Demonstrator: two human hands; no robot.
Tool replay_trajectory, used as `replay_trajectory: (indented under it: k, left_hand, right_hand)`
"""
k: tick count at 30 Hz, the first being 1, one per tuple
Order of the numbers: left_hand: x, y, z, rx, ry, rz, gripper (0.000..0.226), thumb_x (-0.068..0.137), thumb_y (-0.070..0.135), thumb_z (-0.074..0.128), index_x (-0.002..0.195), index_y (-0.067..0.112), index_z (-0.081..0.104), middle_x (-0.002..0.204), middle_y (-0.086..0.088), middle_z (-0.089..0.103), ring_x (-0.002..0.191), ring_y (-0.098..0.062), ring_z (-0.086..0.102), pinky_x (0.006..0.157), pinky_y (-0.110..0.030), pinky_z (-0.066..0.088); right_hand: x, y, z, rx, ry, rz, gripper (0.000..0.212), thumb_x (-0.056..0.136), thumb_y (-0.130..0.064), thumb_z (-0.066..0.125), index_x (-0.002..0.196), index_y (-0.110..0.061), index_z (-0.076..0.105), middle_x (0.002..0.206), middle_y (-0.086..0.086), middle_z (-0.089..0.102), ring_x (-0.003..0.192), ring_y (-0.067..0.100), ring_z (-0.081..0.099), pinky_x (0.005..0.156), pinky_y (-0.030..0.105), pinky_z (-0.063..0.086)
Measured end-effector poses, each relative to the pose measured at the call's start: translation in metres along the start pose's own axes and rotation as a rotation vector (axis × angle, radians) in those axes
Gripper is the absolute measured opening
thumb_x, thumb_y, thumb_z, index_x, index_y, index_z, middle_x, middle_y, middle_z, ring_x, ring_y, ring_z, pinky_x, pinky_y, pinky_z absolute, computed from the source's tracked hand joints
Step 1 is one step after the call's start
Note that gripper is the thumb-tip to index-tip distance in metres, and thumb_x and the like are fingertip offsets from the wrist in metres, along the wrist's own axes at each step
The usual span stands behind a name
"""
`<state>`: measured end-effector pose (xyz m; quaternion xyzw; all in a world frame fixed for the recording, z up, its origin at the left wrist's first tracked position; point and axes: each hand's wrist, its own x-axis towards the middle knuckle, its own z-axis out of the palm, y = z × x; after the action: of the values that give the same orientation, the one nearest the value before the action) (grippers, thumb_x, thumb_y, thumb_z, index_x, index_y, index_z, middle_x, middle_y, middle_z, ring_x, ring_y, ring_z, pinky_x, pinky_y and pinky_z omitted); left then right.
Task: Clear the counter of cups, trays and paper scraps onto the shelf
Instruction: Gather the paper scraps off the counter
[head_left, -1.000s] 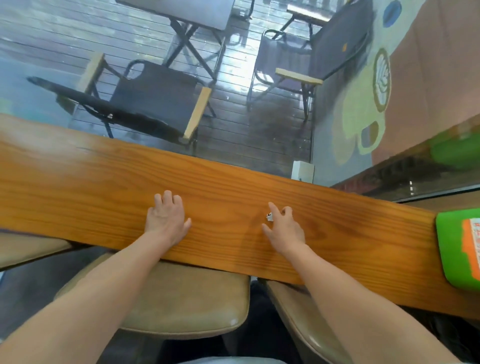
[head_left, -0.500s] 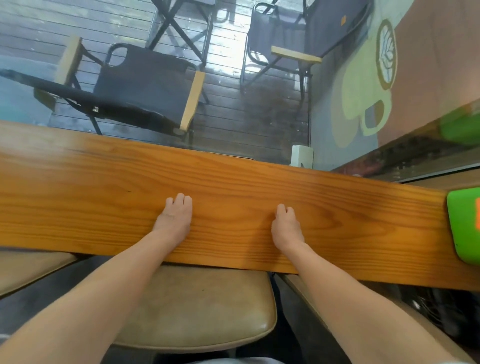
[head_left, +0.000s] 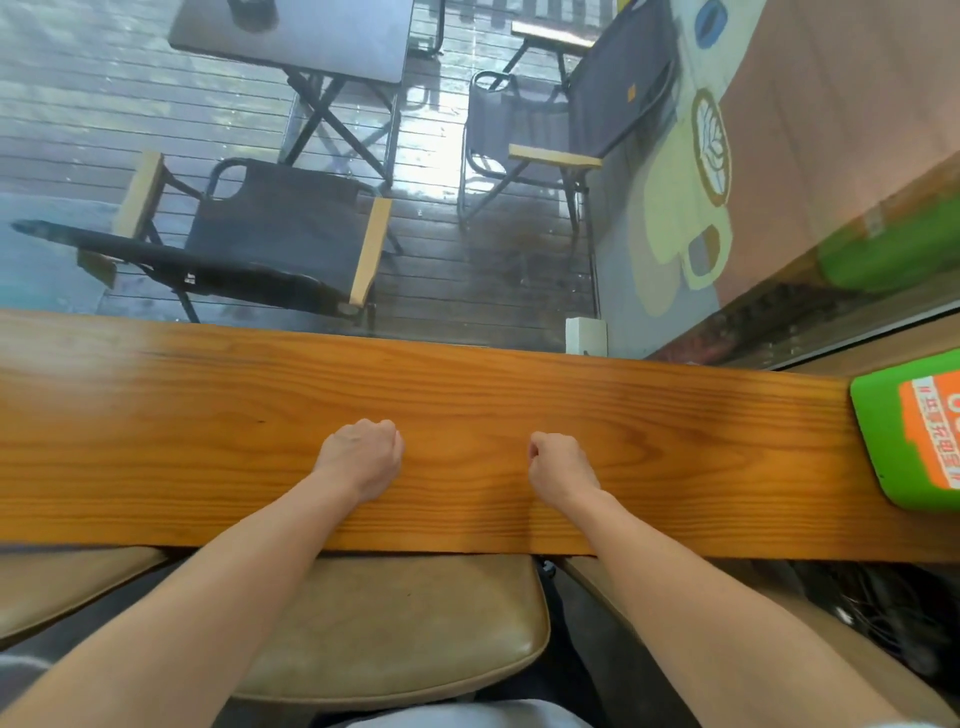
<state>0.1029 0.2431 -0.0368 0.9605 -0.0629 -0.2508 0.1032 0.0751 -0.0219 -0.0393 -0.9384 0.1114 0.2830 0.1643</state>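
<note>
My two hands rest as fists on the long wooden counter (head_left: 208, 415), near its front edge. My left hand (head_left: 361, 457) is closed with nothing showing in it. My right hand (head_left: 561, 467) is also closed, a hand's width to the right. The small white paper scrap that lay at its fingertips is out of sight, hidden inside or under that fist. A green tray (head_left: 893, 415) with an orange label lies on the counter at the far right, partly cut off by the frame.
Tan padded stools (head_left: 395, 634) stand under the counter's near edge. Beyond the far edge, a window looks onto a wet deck with folding chairs (head_left: 270, 234) and a table (head_left: 311, 36). A small white box (head_left: 586, 335) sits at the back edge.
Both hands went from lying flat with spread fingers to closed fists. The white scrap by my right fingertips has vanished under that hand. The view has shifted slightly.
</note>
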Motion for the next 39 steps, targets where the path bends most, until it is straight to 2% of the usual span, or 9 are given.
replay_trajectory:
  k: [6, 9, 13, 15, 20, 23, 28, 32, 39]
  left_hand:
    - [0.003, 0.034, -0.023, 0.108, 0.095, 0.213, 0.024, 0.104, 0.028, 0.031, 0.115, 0.019, 0.051, 0.093, -0.001, 0.067, 0.080, -0.026, 0.067, 0.063, -0.037, 0.053]
    - [0.006, 0.062, -0.034, 0.137, 0.139, 0.313, 0.026, 0.105, 0.034, 0.032, 0.108, 0.020, 0.053, 0.088, 0.001, 0.066, 0.077, -0.025, 0.067, 0.064, -0.038, 0.056]
    - [0.003, 0.108, -0.044, 0.100, 0.168, 0.383, 0.027, 0.103, 0.035, 0.035, 0.121, 0.022, 0.051, 0.092, 0.001, 0.067, 0.079, -0.024, 0.067, 0.063, -0.037, 0.055]
    - [-0.001, 0.132, -0.049, 0.095, 0.156, 0.411, 0.027, 0.101, 0.036, 0.038, 0.120, 0.022, 0.050, 0.093, 0.002, 0.066, 0.080, -0.024, 0.065, 0.064, -0.036, 0.053]
    - [-0.020, 0.211, -0.050, 0.195, 0.122, 0.562, 0.017, 0.096, 0.032, 0.043, 0.104, 0.022, 0.052, 0.096, -0.001, 0.065, 0.083, -0.028, 0.064, 0.060, -0.034, 0.043]
    - [-0.031, 0.253, -0.045, 0.217, 0.116, 0.593, 0.011, 0.099, 0.028, 0.042, 0.098, 0.021, 0.050, 0.090, -0.001, 0.060, 0.080, -0.027, 0.062, 0.061, -0.037, 0.049]
    - [-0.056, 0.342, -0.031, 0.328, 0.176, 0.747, 0.019, 0.097, 0.038, 0.048, 0.109, 0.024, 0.054, 0.096, 0.000, 0.064, 0.083, -0.027, 0.065, 0.057, -0.035, 0.045]
    - [-0.081, 0.422, -0.011, 0.337, 0.186, 0.863, 0.025, 0.093, 0.043, 0.054, 0.113, 0.028, 0.055, 0.100, 0.002, 0.066, 0.086, -0.023, 0.065, 0.058, -0.031, 0.041]
    - [-0.132, 0.560, 0.051, 0.324, 0.168, 1.044, 0.029, 0.087, 0.047, 0.060, 0.111, 0.033, 0.055, 0.105, 0.002, 0.069, 0.090, -0.024, 0.066, 0.058, -0.030, 0.040]
  right_hand:
    - [-0.019, 0.006, -0.035, 0.038, 0.117, -0.142, 0.015, 0.092, -0.030, 0.055, 0.078, -0.025, 0.056, 0.078, -0.006, 0.058, 0.070, 0.012, 0.055, 0.054, 0.025, 0.042]
    - [-0.032, 0.017, -0.048, 0.027, 0.207, -0.193, 0.013, 0.094, -0.039, 0.058, 0.093, -0.026, 0.056, 0.083, -0.008, 0.056, 0.074, 0.009, 0.054, 0.059, 0.024, 0.045]
    - [-0.051, 0.037, -0.065, 0.067, 0.287, -0.175, 0.022, 0.091, -0.045, 0.062, 0.104, -0.027, 0.057, 0.092, -0.007, 0.058, 0.081, 0.012, 0.056, 0.059, 0.024, 0.041]
    - [-0.061, 0.049, -0.072, 0.090, 0.300, -0.145, 0.025, 0.090, -0.046, 0.064, 0.106, -0.027, 0.057, 0.096, -0.007, 0.058, 0.085, 0.014, 0.058, 0.064, 0.027, 0.047]
    - [-0.092, 0.104, -0.090, 0.198, 0.357, -0.059, 0.021, 0.087, -0.042, 0.068, 0.100, -0.030, 0.058, 0.092, -0.009, 0.055, 0.085, 0.014, 0.056, 0.062, 0.026, 0.044]
    - [-0.110, 0.135, -0.098, 0.256, 0.377, -0.038, 0.018, 0.086, -0.039, 0.070, 0.095, -0.030, 0.058, 0.094, -0.008, 0.054, 0.086, 0.015, 0.056, 0.066, 0.029, 0.049]
    - [-0.156, 0.212, -0.117, 0.268, 0.477, 0.047, 0.022, 0.083, -0.045, 0.070, 0.094, -0.032, 0.055, 0.099, -0.005, 0.056, 0.092, 0.018, 0.057, 0.075, 0.036, 0.052]
    - [-0.202, 0.281, -0.127, 0.274, 0.546, 0.107, 0.025, 0.082, -0.048, 0.069, 0.095, -0.032, 0.054, 0.098, -0.006, 0.052, 0.095, 0.019, 0.056, 0.070, 0.032, 0.041]
    - [-0.295, 0.408, -0.115, 0.332, 0.661, 0.330, 0.030, 0.077, -0.050, 0.070, 0.095, -0.029, 0.057, 0.101, -0.001, 0.056, 0.098, 0.022, 0.061, 0.079, 0.038, 0.053]
